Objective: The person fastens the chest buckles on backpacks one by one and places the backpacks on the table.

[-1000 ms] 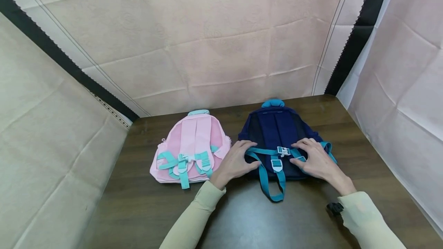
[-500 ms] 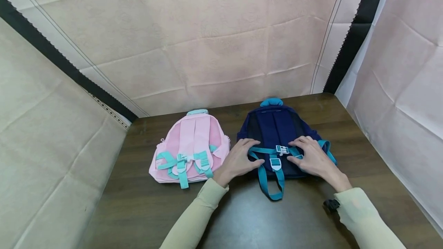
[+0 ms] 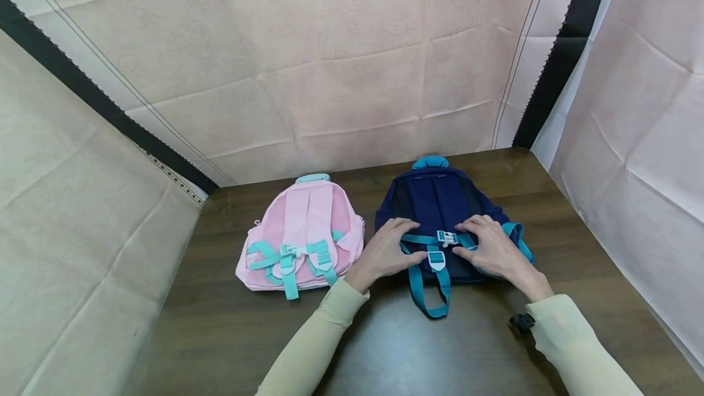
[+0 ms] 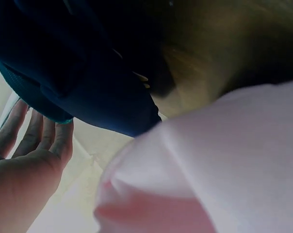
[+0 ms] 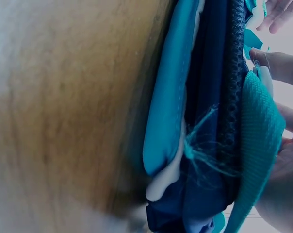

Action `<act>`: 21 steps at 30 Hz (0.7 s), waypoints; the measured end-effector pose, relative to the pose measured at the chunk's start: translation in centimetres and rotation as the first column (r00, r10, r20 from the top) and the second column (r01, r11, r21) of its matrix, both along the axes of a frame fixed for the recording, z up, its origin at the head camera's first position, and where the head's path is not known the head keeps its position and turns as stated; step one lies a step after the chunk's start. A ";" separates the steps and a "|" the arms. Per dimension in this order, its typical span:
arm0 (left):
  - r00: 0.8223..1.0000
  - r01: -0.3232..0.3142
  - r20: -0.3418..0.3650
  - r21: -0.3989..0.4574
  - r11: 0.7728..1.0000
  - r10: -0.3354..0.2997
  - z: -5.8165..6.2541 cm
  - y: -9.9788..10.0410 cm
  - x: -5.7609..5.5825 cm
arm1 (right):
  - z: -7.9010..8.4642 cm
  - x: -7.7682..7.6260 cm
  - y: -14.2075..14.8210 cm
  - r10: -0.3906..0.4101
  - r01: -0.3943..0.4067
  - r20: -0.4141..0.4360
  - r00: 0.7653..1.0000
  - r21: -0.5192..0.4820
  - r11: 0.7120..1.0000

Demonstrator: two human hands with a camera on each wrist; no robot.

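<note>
A navy backpack lies on the table with its back panel up. A teal strap with a white buckle crosses its lower part, and a strap loop hangs over its front edge. At its left side, my left hand holds thumb and fingers apart around the strap. My right hand mirrors it to the right of the buckle, thumb and fingers spread. In the left wrist view, the left fingertips touch a teal edge of the backpack. The right wrist view shows the right thumb by the teal webbing.
A pink backpack with mint straps lies left of the navy one, close to the left wrist. The brown wooden table is walled by pale fabric behind and at both sides. A black wristband part shows at the right sleeve.
My left hand has shifted slightly right along the strap, toward the buckle. The right hand has moved slightly left. Both backpacks stay in place.
</note>
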State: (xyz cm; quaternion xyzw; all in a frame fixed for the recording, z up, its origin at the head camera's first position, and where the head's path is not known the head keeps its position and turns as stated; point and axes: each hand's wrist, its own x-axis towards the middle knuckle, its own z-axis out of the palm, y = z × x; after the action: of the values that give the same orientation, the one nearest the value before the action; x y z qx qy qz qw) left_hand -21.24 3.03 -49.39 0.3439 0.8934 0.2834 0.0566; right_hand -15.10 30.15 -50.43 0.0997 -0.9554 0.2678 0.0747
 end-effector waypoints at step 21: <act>1.000 0.017 -0.012 -0.034 0.999 -0.017 -0.1 2.2 -0.4 | 0.1 -0.2 -0.5 0.004 -0.004 0.051 0.999 -0.007 1.000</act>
State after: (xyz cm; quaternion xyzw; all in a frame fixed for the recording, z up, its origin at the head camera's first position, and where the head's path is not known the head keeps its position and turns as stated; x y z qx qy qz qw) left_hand -21.61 5.24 -49.53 0.3523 0.8954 0.2658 0.0595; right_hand -15.32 29.64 -50.33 0.0945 -0.9558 0.2737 0.0503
